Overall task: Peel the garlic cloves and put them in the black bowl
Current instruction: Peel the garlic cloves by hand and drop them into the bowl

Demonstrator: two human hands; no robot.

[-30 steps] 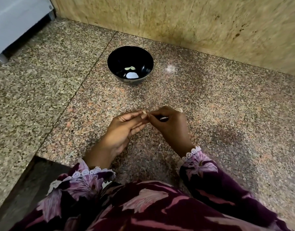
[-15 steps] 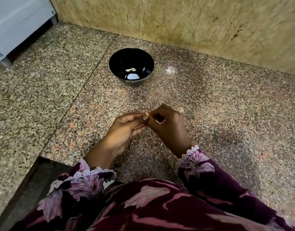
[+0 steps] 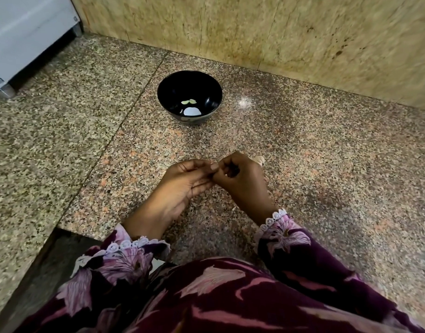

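Observation:
A glossy black bowl [image 3: 190, 96] stands on the granite counter near the back wall, with two peeled garlic cloves [image 3: 188, 101] lying in its bottom. In front of it my two hands meet above the counter. My left hand [image 3: 182, 181] pinches a garlic clove with thumb and forefinger at the spot where the hands touch; the clove itself is almost wholly hidden. My right hand [image 3: 240, 176] is curled, its fingertips working at the same clove. More garlic [image 3: 259, 160] peeks out just behind my right hand.
The speckled granite counter [image 3: 327, 152] runs to a beige stone wall at the back. A white appliance [image 3: 26, 37] stands at the far left. The counter's front edge drops off at lower left, beside my patterned sleeves.
Both hands have stayed together on the clove, shifting slightly; my right hand's fingers have curled tighter over it. The bowl has not moved.

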